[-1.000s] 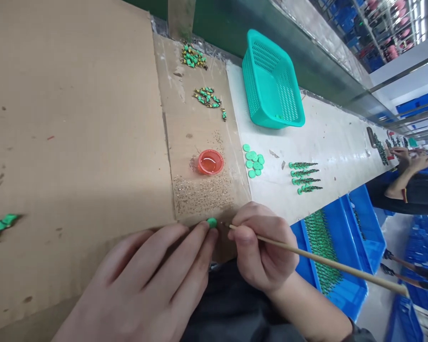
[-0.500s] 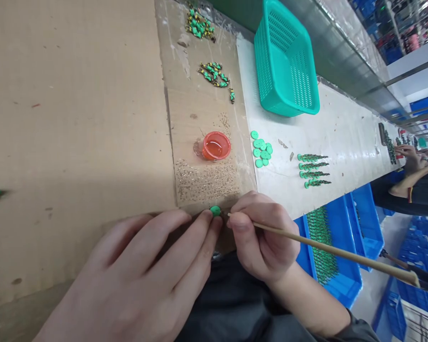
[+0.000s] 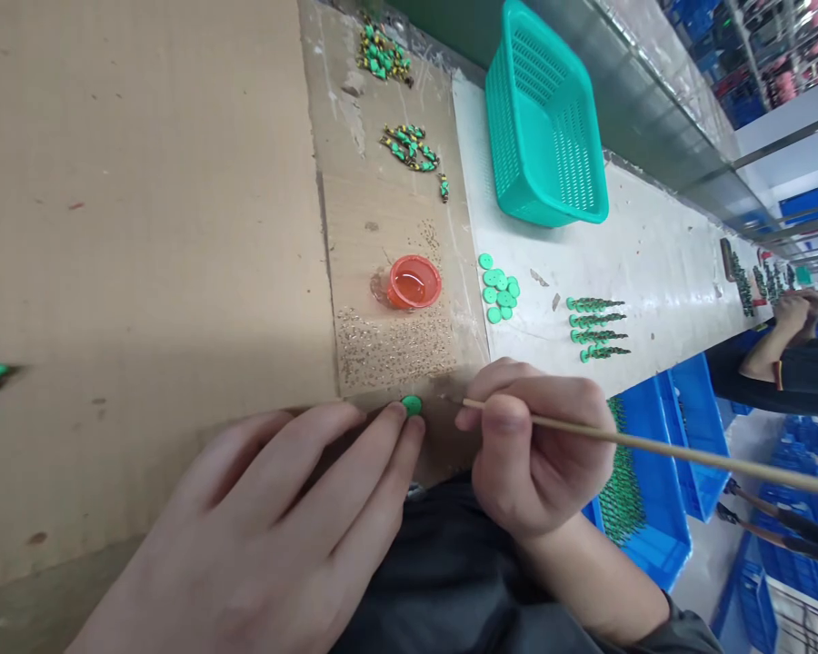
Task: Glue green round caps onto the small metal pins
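My left hand (image 3: 279, 518) lies over the near edge of the board, its fingertips closed against a small round green button (image 3: 412, 405). What may be under the palm is hidden. In my right hand (image 3: 545, 445) a long thin wooden stick (image 3: 654, 447) with a fine dark tip is pinched between thumb and fingers. The tip is a short way right of the button, apart from it. Beyond my hands stands a small red cup (image 3: 414, 282) holding liquid. Tiny golden grains (image 3: 395, 350) are spread on the board in front of the cup.
Loose green buttons (image 3: 501, 289) and a row of green-and-brown pieces (image 3: 596, 327) lie on the white table. A teal basket (image 3: 552, 127) stands behind. Small green, yellow and black pieces (image 3: 384, 54) are heaped at the back. Blue bins (image 3: 654, 536) and another person (image 3: 783, 363) are at the right.
My right hand has moved right, drawing the stick's tip away from the green button. My left hand stays where it was, at the button.
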{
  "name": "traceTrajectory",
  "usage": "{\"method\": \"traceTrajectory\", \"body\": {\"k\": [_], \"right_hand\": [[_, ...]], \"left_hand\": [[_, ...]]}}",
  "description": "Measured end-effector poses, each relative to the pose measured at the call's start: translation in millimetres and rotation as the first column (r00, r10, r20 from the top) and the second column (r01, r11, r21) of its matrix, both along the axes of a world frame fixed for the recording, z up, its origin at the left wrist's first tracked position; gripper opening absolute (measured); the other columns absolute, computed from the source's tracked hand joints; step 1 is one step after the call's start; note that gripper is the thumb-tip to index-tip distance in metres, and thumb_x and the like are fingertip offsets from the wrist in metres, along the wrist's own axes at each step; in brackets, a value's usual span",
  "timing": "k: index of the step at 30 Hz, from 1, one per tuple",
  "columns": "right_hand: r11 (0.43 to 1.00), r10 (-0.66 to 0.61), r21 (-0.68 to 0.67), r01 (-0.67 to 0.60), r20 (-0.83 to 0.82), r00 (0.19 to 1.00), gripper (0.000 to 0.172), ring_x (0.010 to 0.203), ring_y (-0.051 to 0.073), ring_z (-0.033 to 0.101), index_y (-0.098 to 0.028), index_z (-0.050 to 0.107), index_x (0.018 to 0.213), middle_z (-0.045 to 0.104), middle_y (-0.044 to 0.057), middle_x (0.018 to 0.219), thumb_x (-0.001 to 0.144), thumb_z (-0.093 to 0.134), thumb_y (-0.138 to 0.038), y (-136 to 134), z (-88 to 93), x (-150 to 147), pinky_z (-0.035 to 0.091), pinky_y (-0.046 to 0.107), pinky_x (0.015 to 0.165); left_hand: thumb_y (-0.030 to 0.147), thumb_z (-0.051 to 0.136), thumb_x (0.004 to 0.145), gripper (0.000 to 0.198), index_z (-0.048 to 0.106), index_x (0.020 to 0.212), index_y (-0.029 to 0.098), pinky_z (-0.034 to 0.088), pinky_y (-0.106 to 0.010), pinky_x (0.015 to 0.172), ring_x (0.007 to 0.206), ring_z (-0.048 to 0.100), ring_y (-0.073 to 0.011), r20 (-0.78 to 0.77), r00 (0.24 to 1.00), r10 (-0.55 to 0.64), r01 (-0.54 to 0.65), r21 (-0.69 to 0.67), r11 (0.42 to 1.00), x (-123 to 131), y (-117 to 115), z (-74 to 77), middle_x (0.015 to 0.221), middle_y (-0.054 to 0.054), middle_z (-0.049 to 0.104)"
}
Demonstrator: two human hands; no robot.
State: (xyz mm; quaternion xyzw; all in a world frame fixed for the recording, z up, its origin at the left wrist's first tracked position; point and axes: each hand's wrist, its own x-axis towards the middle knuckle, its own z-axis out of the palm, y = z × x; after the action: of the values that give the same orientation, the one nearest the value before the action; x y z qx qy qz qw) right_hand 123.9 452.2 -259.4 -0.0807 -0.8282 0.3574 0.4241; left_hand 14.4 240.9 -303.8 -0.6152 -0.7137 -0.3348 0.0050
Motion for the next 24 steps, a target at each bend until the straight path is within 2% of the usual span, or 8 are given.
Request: {"method": "traceTrajectory", "body": {"k": [4,7,11,16,24], "right_hand": [[0.994,-0.107,-0.027,0.108,0.050,0.993,0.008,0.074,0.017,0.078,-0.026,0.074,0.115,0.077,0.000,0.090,0.121,0.071,-0.023,14,15.6,-20,0.066,0.036,0.068],[0.998,-0.052,-0.034,0.054,0.066,0.996,0.013,0.074,0.013,0.076,-0.027,0.075,0.109,0.078,-0.003,0.093,0.122,0.073,-0.027,28,22.2,-43,0.064,0.030,0.068],[0.995,-0.025,0.100,0.014,0.110,0.994,0.026,0.070,0.010,0.071,-0.025,0.071,0.096,0.074,-0.006,0.084,0.121,0.076,-0.027,38,20.9,-66,0.058,0.025,0.065],[0.988,-0.047,0.156,0.015,0.202,0.978,0.029,0.076,0.011,0.073,-0.025,0.068,0.092,0.075,-0.005,0.085,0.121,0.076,-0.027,40,16.8,-70,0.059,0.025,0.074],[0.990,-0.064,0.138,0.033,0.233,0.970,0.033,0.074,0.012,0.070,-0.026,0.067,0.091,0.075,-0.004,0.084,0.122,0.074,-0.033,39,14.7,-70,0.059,0.027,0.074]], "left_hand": [[0.021,0.071,0.109,0.056,0.073,0.165,0.028,0.053,-0.057,0.136,0.149,0.071,-0.0350,-0.083,0.997,0.011,-0.010,0.016,1.000,1,2,-1.5,0.168,-0.005,0.075],[0.022,0.065,0.111,0.050,0.077,0.160,0.023,0.045,-0.057,0.142,0.149,0.069,-0.0346,-0.082,0.997,0.014,-0.009,0.062,0.998,0,4,-6.1,0.167,-0.006,0.076],[0.026,0.060,0.116,0.042,0.082,0.151,0.019,0.038,-0.054,0.146,0.145,0.070,-0.0334,-0.118,0.993,0.012,0.001,0.115,0.993,-3,9,-11.2,0.166,-0.008,0.076],[0.025,0.062,0.114,0.041,0.083,0.149,0.021,0.036,-0.053,0.149,0.143,0.070,-0.0318,-0.118,0.993,0.028,-0.013,0.126,0.992,-4,11,-11.4,0.164,-0.005,0.077],[0.024,0.063,0.114,0.038,0.084,0.145,0.017,0.035,-0.053,0.150,0.141,0.071,-0.0321,-0.120,0.993,0.010,0.009,0.156,0.988,-6,14,-10.6,0.164,-0.009,0.076]]}}
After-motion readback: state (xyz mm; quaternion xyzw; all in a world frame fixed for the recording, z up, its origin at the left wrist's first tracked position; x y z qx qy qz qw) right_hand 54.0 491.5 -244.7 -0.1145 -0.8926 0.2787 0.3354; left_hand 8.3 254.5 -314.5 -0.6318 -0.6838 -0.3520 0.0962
